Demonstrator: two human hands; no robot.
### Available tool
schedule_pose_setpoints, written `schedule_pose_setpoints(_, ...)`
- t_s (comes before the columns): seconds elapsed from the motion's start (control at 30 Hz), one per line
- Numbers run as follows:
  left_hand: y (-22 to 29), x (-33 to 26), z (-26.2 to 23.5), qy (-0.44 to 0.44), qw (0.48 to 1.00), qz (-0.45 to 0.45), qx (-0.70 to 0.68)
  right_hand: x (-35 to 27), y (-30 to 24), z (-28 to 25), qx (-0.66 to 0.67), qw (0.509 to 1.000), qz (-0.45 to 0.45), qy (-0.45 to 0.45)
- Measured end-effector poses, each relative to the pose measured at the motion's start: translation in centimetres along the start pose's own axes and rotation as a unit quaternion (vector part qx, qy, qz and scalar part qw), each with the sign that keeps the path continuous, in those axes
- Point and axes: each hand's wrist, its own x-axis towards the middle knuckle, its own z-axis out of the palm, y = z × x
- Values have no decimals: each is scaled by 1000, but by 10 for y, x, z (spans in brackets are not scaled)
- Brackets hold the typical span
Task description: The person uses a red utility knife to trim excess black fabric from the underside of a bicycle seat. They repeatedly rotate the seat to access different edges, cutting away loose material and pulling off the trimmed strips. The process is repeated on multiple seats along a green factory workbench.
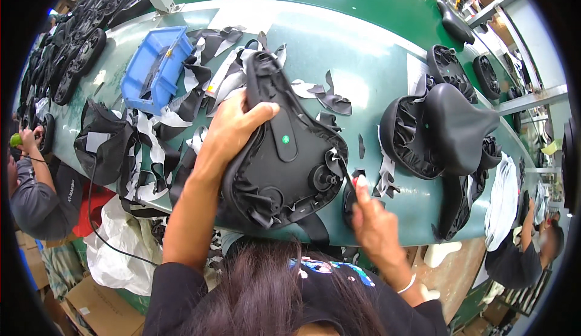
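Note:
A black bicycle saddle (260, 172) lies with its underside up at the table's near edge, its nose pointing away from me. Gathered black cover material lines its rim, and a green round sticker marks the middle of the base. My left hand (233, 127) is closed on the saddle's left side near the nose, thumb over the rim. At the saddle's right edge, my right hand (374, 218), slightly blurred, grips a red-handled tool (355, 182). The tool's thin dark end reaches a loose flap of cover (333, 157); its exact tip cannot be made out.
Black and grey fabric scraps (163, 136) are strewn left of the saddle, by a blue bin (156, 70). Several finished-looking saddles (457, 124) are stacked on the right. More saddles (78, 64) pile up at far left. Co-workers sit at the left and right edges.

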Motion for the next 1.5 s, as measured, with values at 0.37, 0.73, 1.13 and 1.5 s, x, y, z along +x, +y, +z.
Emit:
schedule_pose_setpoints(0.37, -38, -65, -1, 156, 975, -2, -157, 40, -18, 2, 271, 955, 19, 117)
schedule_pose_setpoints(0.73, -14, -55, 19, 154, 833, 308, 434, 88, -16, -24, 526, 823, 132, 170)
schedule_pose_setpoints(1.13, -6, 0, 60, -45, 915, 276, 292, 56, 19, -30, -5, 996, -91, -4)
schedule_pose_setpoints(1.5, 17, -13, 66, -202, 930, 176, -251, 38, -28, -23, -126, 991, 44, -23)
